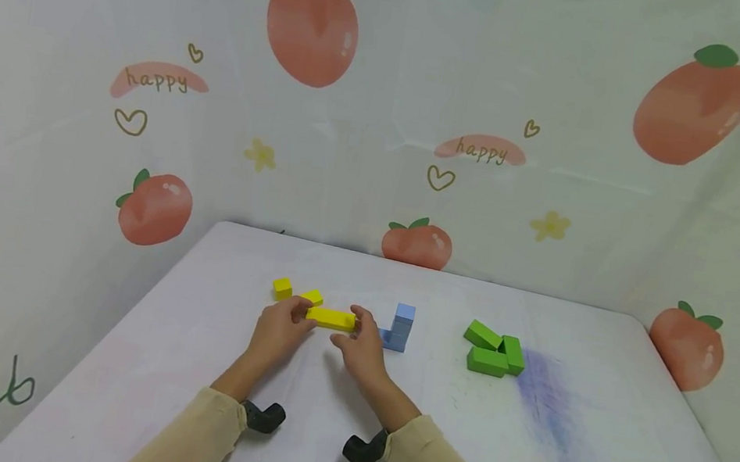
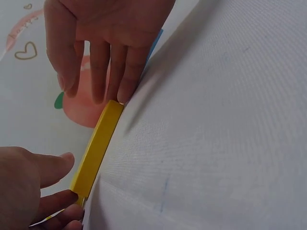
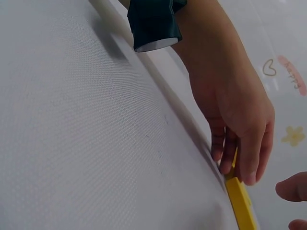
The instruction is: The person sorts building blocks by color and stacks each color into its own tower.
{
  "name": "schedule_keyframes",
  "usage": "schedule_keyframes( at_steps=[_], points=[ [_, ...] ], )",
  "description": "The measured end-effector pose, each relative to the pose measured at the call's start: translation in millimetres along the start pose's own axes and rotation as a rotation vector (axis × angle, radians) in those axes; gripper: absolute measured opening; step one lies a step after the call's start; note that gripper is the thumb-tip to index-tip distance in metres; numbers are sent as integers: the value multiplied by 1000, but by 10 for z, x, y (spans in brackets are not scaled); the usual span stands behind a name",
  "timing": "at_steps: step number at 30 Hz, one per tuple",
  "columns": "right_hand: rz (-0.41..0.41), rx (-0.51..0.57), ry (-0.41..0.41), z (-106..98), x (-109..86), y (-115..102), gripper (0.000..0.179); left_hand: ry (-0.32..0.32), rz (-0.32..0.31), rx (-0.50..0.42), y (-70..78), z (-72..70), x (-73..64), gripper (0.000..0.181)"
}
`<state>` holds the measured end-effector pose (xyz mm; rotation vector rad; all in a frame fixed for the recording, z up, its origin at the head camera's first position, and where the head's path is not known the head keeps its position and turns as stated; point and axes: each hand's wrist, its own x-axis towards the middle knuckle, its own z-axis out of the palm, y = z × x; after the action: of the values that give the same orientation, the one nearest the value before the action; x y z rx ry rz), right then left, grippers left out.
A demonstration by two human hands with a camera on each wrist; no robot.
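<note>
One yellow block, directly before me at the surface, whether lifted unclear; long axis left to right, left hand touching one end, right hand the other; neither nearer, fingers extended, unclenched.

Head view: bright, diffuse, even light covers the tabletop and backdrop; shadows beside the forearms are faint and soft-edged. The printed fruit at upper right appears stretched toward the corner. Wrist views: dimmer and greyer, with broader, blurred shadows across the tabletop, whose fine ribbed texture is resolved. Backdrop lettering is soft; the yellow block remains legible in outline.
</note>
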<state>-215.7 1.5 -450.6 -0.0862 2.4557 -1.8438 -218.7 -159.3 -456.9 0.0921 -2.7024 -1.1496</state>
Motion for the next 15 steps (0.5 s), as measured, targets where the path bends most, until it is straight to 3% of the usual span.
schedule_keyframes(
  at_steps=[15],
  points=[
    [-25,-22,-49,-28,-38,54,59,-14,1,9,-70,-84,-66,35]
  ],
)
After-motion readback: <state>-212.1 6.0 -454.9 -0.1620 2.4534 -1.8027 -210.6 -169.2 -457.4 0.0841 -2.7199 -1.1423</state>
